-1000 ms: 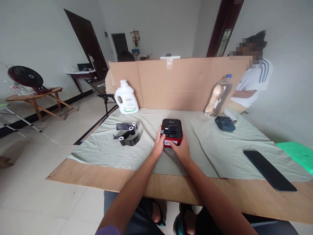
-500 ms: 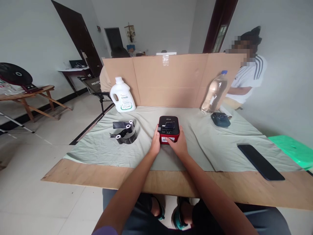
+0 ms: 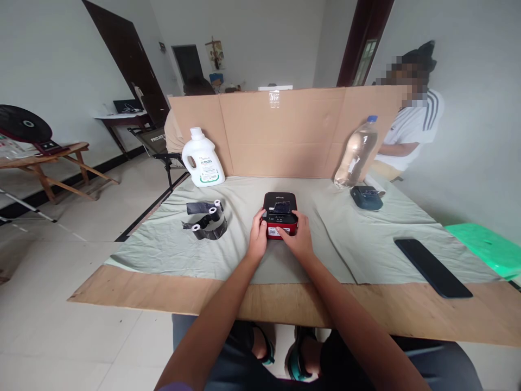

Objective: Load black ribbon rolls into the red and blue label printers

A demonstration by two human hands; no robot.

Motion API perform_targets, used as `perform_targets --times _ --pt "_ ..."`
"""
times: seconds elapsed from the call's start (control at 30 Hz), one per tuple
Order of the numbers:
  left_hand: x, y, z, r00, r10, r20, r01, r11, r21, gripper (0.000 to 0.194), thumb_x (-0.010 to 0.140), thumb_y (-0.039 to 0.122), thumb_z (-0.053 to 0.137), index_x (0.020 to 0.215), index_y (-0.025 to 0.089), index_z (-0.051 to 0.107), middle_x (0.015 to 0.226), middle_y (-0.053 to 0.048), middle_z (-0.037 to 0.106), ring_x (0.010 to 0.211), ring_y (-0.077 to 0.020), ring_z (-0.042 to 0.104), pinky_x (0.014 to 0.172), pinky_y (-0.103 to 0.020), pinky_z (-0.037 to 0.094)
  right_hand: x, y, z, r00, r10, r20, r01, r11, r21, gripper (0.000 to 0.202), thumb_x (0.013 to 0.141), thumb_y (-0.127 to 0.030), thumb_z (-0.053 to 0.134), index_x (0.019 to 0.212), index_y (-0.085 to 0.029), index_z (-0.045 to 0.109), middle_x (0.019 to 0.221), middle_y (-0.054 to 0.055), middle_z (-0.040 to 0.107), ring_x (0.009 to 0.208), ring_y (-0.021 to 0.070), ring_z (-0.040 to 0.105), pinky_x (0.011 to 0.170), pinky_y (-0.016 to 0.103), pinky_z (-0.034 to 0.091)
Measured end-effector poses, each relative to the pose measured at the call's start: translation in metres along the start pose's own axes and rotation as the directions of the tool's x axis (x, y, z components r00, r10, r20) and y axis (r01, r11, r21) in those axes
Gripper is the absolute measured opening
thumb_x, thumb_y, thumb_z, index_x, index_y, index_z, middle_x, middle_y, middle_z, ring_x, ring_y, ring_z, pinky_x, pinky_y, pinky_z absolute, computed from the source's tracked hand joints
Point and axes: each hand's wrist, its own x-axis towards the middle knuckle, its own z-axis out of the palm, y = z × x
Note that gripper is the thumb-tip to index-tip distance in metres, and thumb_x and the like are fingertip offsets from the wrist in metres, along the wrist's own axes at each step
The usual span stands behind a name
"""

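Note:
A small black and red box-shaped device (image 3: 280,202) sits on the grey-green cloth, with a dark strip on its top and a white label on its front. My left hand (image 3: 258,234) grips its left side near the front corner. On the right, my right hand (image 3: 299,233) holds the other side, its thumb at the front label and its fingers bent at the top edge. To the left lie black rolls (image 3: 213,213) with unrolled strips.
A white jug (image 3: 203,160) and a clear bottle (image 3: 357,152) stand before a cardboard screen (image 3: 280,133). A dark device (image 3: 367,197) and black phone-like slab (image 3: 433,268) lie right. A person (image 3: 411,125) sits behind; a green stool (image 3: 486,250) stands right.
The fingers of both my hands have bent in towards the top edges of the device. The device stays in place on the cloth.

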Motion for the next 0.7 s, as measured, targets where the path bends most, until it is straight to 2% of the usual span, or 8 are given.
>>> perform_targets --times 0.17,0.37,0.57,0.7 --pt "0.002 -0.003 0.000 0.999 0.043 -0.025 -0.042 0.998 0.038 0.037 0.103 0.048 0.044 0.126 0.023 0.059 0.149 -0.009 0.052 0.146 -0.0233 0.042 0.126 -0.041 0.028 0.001 -0.001 -0.001 1.000 -0.002 0.003 0.002 1.000 -0.002 0.059 0.079 -0.042 0.076 0.129 -0.023 0.053 0.125 0.013 0.058 0.120 0.0309 0.057 0.105 0.051 0.050" --pt "0.002 -0.002 0.000 0.999 0.026 -0.019 -0.026 0.999 0.028 0.034 0.103 0.043 0.043 0.128 0.024 0.057 0.149 -0.009 0.051 0.145 -0.0240 0.043 0.125 -0.043 0.029 0.001 0.001 0.000 1.000 0.007 -0.003 -0.007 1.000 0.014 0.060 0.079 -0.044 0.077 0.129 -0.023 0.052 0.125 0.013 0.058 0.120 0.0303 0.057 0.104 0.050 0.050" --pt "0.001 -0.001 0.000 1.000 0.028 -0.014 -0.027 0.999 0.032 0.035 0.103 0.040 0.042 0.131 0.023 0.056 0.149 -0.009 0.051 0.145 -0.0223 0.042 0.125 -0.040 0.028 -0.008 0.004 0.006 0.988 0.154 -0.020 -0.151 0.982 0.116 0.088 0.076 -0.047 0.079 0.148 -0.019 0.036 0.140 0.018 0.052 0.121 0.0305 0.058 0.100 0.048 0.054" --pt "0.001 0.000 0.000 0.999 0.033 -0.018 -0.032 0.999 0.043 0.036 0.103 0.042 0.042 0.131 0.024 0.057 0.148 -0.009 0.052 0.144 -0.0223 0.042 0.125 -0.040 0.028 -0.013 0.006 0.008 0.986 0.167 0.004 -0.166 0.981 0.101 0.095 0.076 -0.049 0.079 0.152 -0.018 0.032 0.142 0.019 0.051 0.124 0.0320 0.057 0.101 0.049 0.054"
